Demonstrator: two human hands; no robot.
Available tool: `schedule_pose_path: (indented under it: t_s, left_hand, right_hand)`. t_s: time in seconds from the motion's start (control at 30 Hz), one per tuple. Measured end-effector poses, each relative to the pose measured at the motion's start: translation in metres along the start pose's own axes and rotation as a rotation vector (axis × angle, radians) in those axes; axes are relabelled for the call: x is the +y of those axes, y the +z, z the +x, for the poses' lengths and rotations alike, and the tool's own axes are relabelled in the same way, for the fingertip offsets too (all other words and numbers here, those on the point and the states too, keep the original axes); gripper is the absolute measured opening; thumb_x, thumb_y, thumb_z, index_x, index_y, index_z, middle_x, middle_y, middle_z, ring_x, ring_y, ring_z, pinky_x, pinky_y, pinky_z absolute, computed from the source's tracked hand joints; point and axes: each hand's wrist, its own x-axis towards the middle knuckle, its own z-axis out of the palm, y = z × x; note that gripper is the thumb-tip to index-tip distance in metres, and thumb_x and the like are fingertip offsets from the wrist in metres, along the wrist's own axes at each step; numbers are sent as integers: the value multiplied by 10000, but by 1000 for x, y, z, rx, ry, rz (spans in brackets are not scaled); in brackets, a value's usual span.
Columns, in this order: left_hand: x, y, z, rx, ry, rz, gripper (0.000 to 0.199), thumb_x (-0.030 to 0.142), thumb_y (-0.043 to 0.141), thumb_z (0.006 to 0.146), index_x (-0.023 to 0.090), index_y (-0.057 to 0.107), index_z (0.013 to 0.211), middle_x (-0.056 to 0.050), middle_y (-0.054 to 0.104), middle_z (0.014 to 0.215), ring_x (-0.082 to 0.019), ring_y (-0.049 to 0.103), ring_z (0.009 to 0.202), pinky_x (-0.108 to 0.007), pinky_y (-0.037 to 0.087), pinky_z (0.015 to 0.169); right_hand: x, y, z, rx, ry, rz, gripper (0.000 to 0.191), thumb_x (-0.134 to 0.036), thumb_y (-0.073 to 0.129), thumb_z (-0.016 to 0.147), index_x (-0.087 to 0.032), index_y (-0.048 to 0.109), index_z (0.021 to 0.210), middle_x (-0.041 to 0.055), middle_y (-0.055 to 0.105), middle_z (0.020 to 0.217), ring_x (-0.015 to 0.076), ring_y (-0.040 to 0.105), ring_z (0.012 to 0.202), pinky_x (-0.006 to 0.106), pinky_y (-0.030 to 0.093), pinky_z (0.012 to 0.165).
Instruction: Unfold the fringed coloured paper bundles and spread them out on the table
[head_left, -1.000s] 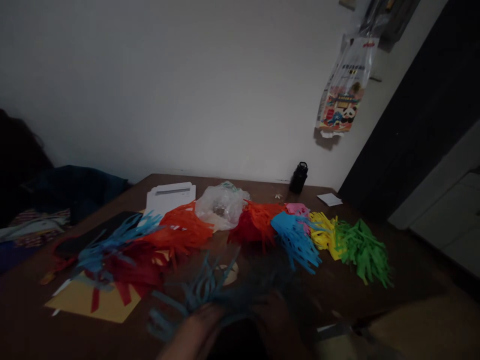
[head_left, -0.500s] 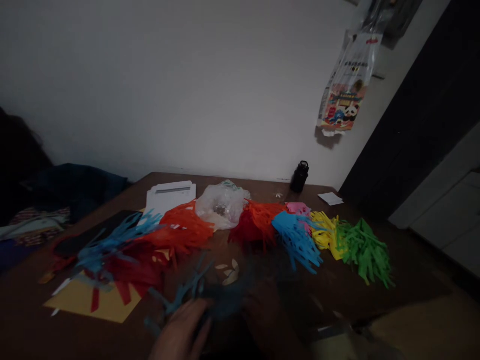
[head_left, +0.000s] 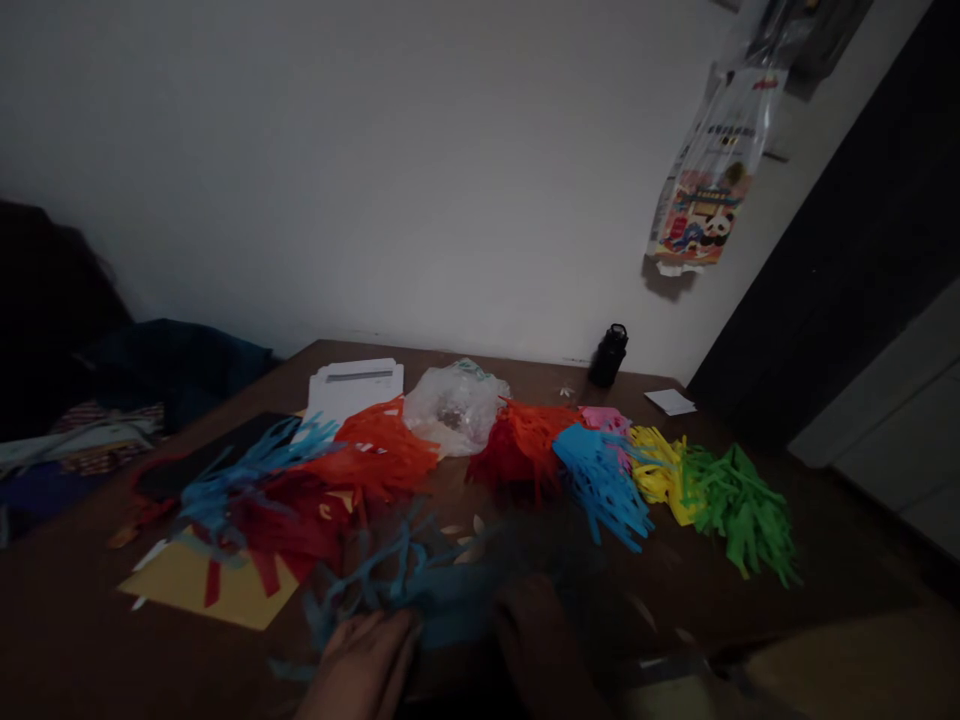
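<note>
Wall (head_left: pixel 390 180): pale grey, mostly bare
Table (head_left: pixel 67 640): dark brown, far edge close to the wall
Dark panel (head_left: pixel 832 240): slanting down the right side
Light: dim, brightest across the wall

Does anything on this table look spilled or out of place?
Yes, perhaps: a few small pale flakes lie loose on the brown table just beyond the blue fringed paper, with more near the black bottle. They look spilled because they're scattered and unlike the colourful fringed pieces. It's too dim to tell what they are.
</note>
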Motion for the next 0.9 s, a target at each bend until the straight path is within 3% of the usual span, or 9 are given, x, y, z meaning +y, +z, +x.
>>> schedule_pose_path:
  t_s: [0.1,0.23,0.37,0.47,0.57,0.67,0.77,0.9]
  left_hand:
    - [2,2,16,-104,-119,124,326,217,381,918,227,706,898,-79,781,911,-260,726,867,-418,512,834]
    - [5,1,32,-185,-175,232,386,181,323,929,181,693,1040,-142,750,1108,-289,718,967,-444,482,863]
    - [11,-7,40,-263,-231,320,429,141,278,937,142,628,1185,-175,703,1217,-296,694,1053,-471,462,909]
    - [14,-12,44,-297,-234,339,414,147,275,937,146,640,1134,-164,739,1133,-292,714,998,-470,466,902]
    - [14,-14,47,-301,-222,335,419,128,294,917,137,629,1168,-180,717,1178,-290,711,1018,-462,475,911]
    - [14,-15,50,-303,-235,341,432,123,299,908,126,626,1190,-200,716,1167,-308,710,1019,-474,487,901]
    - [14,-16,52,-310,-233,338,415,148,311,915,133,628,1182,-189,738,1117,-309,722,977,-455,499,874]
    - [9,-17,52,-330,-227,318,409,176,303,928,145,622,1182,-160,759,1070,-294,728,967,-421,509,857]
  right_hand:
    - [-4,8,13,-22,85,-161,149,-92,602,832,-220,596,755,25,667,739,217,635,722,312,440,678]
    - [-7,17,32,-135,109,-399,116,-100,600,840,-199,639,795,61,692,695,246,658,654,360,437,691]
    - [-12,20,42,-207,136,-470,206,-23,588,802,-172,680,911,84,712,710,250,644,563,366,426,617]
    - [-16,19,43,-213,179,-484,260,11,539,803,-160,684,933,84,694,686,254,632,560,387,437,628]
    - [-20,11,41,-119,195,-486,261,20,527,807,-160,672,928,106,689,783,279,645,717,425,437,709]
    - [-26,1,34,-48,-4,-345,140,-50,617,818,-188,637,834,68,665,868,252,612,836,420,410,785]
    - [-29,-2,26,-126,-261,-246,147,-183,714,828,-198,595,744,-1,638,790,193,585,806,400,388,844]
    - [-29,6,22,-186,-343,-349,210,-228,732,836,-188,572,706,-10,605,718,183,553,763,374,392,796]
